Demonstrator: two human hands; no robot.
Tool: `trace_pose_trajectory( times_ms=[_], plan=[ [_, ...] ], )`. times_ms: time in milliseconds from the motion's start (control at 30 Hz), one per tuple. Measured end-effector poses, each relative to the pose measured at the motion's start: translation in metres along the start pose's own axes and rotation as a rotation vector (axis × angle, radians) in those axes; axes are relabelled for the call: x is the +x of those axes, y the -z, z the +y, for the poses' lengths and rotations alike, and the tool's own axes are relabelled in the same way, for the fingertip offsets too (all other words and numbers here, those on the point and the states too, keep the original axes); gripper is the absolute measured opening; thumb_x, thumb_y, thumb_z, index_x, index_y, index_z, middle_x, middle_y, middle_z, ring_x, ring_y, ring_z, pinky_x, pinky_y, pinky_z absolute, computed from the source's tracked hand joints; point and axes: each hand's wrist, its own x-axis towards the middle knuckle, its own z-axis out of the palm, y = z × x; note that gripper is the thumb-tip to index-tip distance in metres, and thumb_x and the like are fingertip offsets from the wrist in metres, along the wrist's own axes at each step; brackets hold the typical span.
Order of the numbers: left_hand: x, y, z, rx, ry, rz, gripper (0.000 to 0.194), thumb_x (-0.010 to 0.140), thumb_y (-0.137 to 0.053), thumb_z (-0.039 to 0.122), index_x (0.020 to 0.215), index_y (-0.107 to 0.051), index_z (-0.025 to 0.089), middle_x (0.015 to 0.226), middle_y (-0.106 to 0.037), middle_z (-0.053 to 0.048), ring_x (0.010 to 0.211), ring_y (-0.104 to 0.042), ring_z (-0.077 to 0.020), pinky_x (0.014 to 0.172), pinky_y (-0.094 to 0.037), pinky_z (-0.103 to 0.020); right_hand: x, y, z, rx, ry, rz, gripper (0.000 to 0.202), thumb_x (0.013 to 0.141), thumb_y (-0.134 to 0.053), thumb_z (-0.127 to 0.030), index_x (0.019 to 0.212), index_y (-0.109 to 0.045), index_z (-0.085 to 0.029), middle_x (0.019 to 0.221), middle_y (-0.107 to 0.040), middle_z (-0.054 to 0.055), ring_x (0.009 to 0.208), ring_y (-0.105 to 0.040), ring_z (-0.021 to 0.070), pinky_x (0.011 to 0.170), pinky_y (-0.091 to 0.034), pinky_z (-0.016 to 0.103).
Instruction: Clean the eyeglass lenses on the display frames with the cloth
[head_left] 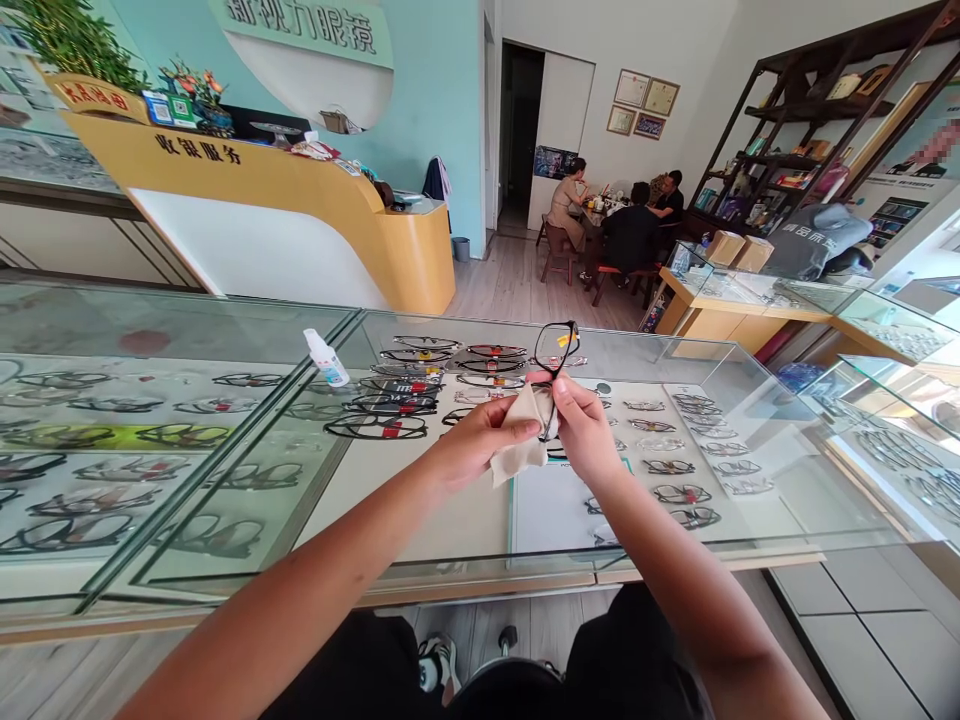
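Over the glass display case [457, 556], my right hand [586, 425] grips a pair of black-framed eyeglasses [556, 347] near the middle. One lens points up and bears a yellow sticker. My left hand [480, 437] pinches a beige cleaning cloth [517, 459], which is wrapped against the lower part of the same glasses; that part is mostly hidden by cloth and fingers. To the left, a small white spray bottle [327, 360] stands on the glass top. Rows of eyeglasses [376, 427] lie around and below my hands.
A second case [112, 470] full of frames adjoins on the left. Beyond stands a wood-and-white counter [300, 220] with plants. Several people [630, 230] sit at a table at the back. A person in grey [814, 240] leans over cases at right. A stool base [508, 640] shows between my legs.
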Motion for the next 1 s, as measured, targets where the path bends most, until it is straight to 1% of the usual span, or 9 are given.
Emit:
trace_pose_trajectory(
  times_ms=[167,267,333,400,500,700,867,933,1000],
  plan=[
    [-0.002,0.001,0.0,0.047,-0.077,-0.082,0.055,0.077,-0.1,0.043,0.119,-0.079,0.016,0.099,-0.079,-0.006,0.081,-0.07,-0.0174,0.074,-0.053,-0.027,-0.001,-0.002,0.0,0.009,-0.017,-0.003,0.049,0.101,-0.066,-0.071,0.109,-0.084,-0.026,0.085,-0.042,-0.001,0.07,-0.037,0.0152,0.064,-0.034,0.03],
    [-0.003,0.001,0.001,0.061,-0.102,-0.125,0.057,0.08,-0.098,0.043,0.125,-0.077,0.016,0.11,-0.082,-0.011,0.091,-0.076,-0.0228,0.079,-0.057,-0.029,-0.003,-0.003,-0.004,0.065,-0.092,-0.02,0.052,0.098,-0.069,-0.073,0.11,-0.083,-0.025,0.079,-0.038,-0.003,0.065,-0.033,0.014,0.059,-0.03,0.03],
    [-0.004,0.0,0.001,0.08,-0.115,-0.126,0.058,0.08,-0.098,0.044,0.125,-0.077,0.015,0.114,-0.082,-0.013,0.094,-0.078,-0.0251,0.081,-0.058,-0.031,-0.004,-0.005,-0.007,0.125,-0.146,-0.046,0.052,0.097,-0.07,-0.073,0.111,-0.082,-0.024,0.072,-0.033,-0.005,0.061,-0.029,0.013,0.056,-0.028,0.029],
    [-0.005,-0.001,0.002,0.105,-0.137,-0.11,0.057,0.079,-0.098,0.045,0.123,-0.077,0.015,0.111,-0.083,-0.013,0.094,-0.078,-0.0251,0.082,-0.059,-0.031,-0.005,-0.006,-0.009,0.172,-0.167,-0.069,0.05,0.096,-0.073,-0.071,0.11,-0.082,-0.024,0.066,-0.028,-0.007,0.058,-0.025,0.0123,0.054,-0.027,0.028],
    [-0.006,-0.004,0.002,0.132,-0.173,-0.084,0.052,0.081,-0.098,0.047,0.118,-0.078,0.016,0.104,-0.084,-0.01,0.092,-0.079,-0.0239,0.084,-0.06,-0.032,-0.007,-0.009,-0.01,0.212,-0.179,-0.083,0.05,0.094,-0.076,-0.07,0.108,-0.082,-0.023,0.062,-0.027,-0.008,0.056,-0.026,0.0115,0.052,-0.025,0.026],
    [-0.004,-0.01,-0.002,0.135,-0.237,-0.027,0.044,0.083,-0.095,0.049,0.104,-0.073,0.017,0.09,-0.08,-0.006,0.083,-0.076,-0.0209,0.072,-0.058,-0.028,-0.007,-0.015,-0.007,0.258,-0.238,-0.045,0.053,0.092,-0.077,-0.072,0.11,-0.081,-0.023,0.06,-0.032,-0.009,0.055,-0.031,0.011,0.051,-0.029,0.025],
    [-0.001,-0.011,-0.006,0.123,-0.28,0.014,0.049,0.086,-0.091,0.059,0.094,-0.067,0.017,0.075,-0.074,-0.002,0.067,-0.069,-0.0156,0.063,-0.055,-0.025,-0.008,-0.017,-0.002,0.248,-0.222,-0.078,0.054,0.094,-0.075,-0.072,0.117,-0.081,-0.023,0.064,-0.039,-0.007,0.057,-0.037,0.0124,0.052,-0.038,0.026],
    [0.0,-0.011,-0.007,0.127,-0.289,0.059,0.054,0.084,-0.09,0.065,0.094,-0.067,0.018,0.071,-0.073,-0.001,0.063,-0.067,-0.0152,0.06,-0.054,-0.026,-0.008,-0.018,-0.001,0.208,-0.192,-0.103,0.054,0.095,-0.072,-0.072,0.118,-0.082,-0.024,0.071,-0.046,-0.004,0.059,-0.043,0.0132,0.056,-0.044,0.028],
    [0.0,-0.01,-0.009,0.13,-0.276,0.132,0.059,0.081,-0.089,0.071,0.097,-0.069,0.018,0.067,-0.071,0.0,0.058,-0.066,-0.0153,0.057,-0.053,-0.026,-0.009,-0.019,-0.001,0.164,-0.142,-0.13,0.052,0.098,-0.07,-0.071,0.12,-0.082,-0.026,0.086,-0.055,0.0,0.064,-0.049,0.0137,0.061,-0.05,0.031]
  ],
)
